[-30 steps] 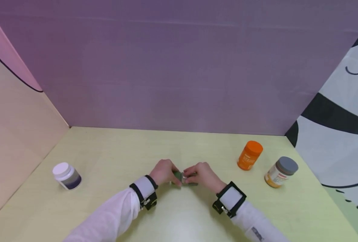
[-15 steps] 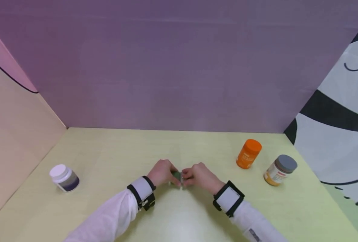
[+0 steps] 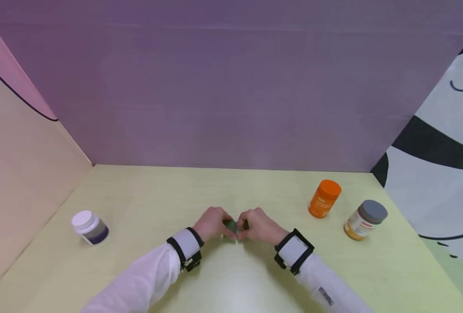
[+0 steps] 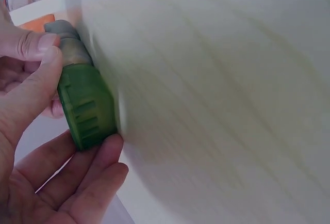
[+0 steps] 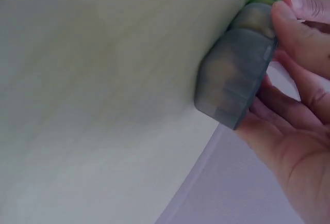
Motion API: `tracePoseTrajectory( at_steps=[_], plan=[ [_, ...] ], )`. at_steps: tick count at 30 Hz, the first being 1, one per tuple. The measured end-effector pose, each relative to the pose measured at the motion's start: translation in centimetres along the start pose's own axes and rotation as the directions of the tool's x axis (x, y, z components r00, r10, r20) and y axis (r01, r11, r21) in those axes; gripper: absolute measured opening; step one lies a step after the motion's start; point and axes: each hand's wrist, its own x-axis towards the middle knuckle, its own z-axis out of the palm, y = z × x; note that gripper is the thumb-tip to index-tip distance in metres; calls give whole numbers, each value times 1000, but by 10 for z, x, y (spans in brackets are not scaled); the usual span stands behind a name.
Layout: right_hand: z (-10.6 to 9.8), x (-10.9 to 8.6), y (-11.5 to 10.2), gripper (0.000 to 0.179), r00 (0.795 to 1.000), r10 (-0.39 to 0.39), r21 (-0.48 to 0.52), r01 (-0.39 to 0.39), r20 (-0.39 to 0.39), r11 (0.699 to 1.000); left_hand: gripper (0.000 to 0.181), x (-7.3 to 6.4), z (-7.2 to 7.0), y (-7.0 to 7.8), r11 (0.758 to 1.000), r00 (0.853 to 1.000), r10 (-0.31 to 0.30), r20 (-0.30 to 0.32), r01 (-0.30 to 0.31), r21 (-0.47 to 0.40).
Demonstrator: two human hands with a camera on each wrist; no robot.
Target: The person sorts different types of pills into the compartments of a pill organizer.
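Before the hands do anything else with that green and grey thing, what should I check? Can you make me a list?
1. Left hand holding the green end: ok.
2. Right hand holding the grey end: ok.
3. Both ends locked tight together: cannot tell.
4. Something inside: cannot tell.
5. White jar away from the hands: ok, it's off to the left.
6. Orange jar and grey-lidded jar away too: ok, both stand off to the right.
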Motion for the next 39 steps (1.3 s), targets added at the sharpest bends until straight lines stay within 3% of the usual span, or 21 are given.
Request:
tracePoseTrajectory(
  at_steps=[7,12,15,20,22,31,35,39],
  plan=[
    [-4,2,1,19,997,-1,43,-3,72,999,34,0,2,-1,999,999,47,-21,-47,-11],
    [-3,1,4,31,997,-43,45,40,62,998,28,0,4,-2,998,998,59,2,-59,-16],
    [-3,0,5,32,997,-67,24,66,37,998,29,-1,6,-2,994,994,103,-26,-102,49],
    [-3,-1,6,31,998,-56,18,56,22,998,27,-2,7,0,955,968,240,-71,-221,200],
    [-2,-1,6,30,998,-53,18,52,27,998,26,-3,6,1,943,962,265,-71,-243,229],
    [-9,2,1,29,999,-40,-11,40,-7,999,22,3,-5,8,902,943,329,-42,-301,309],
    [-8,1,0,30,999,-33,-2,33,-7,999,20,4,-5,8,885,932,361,-25,-334,326],
    [-2,-1,0,29,999,-53,8,53,4,999,20,1,-1,4,877,932,362,-6,-338,341]
  ],
)
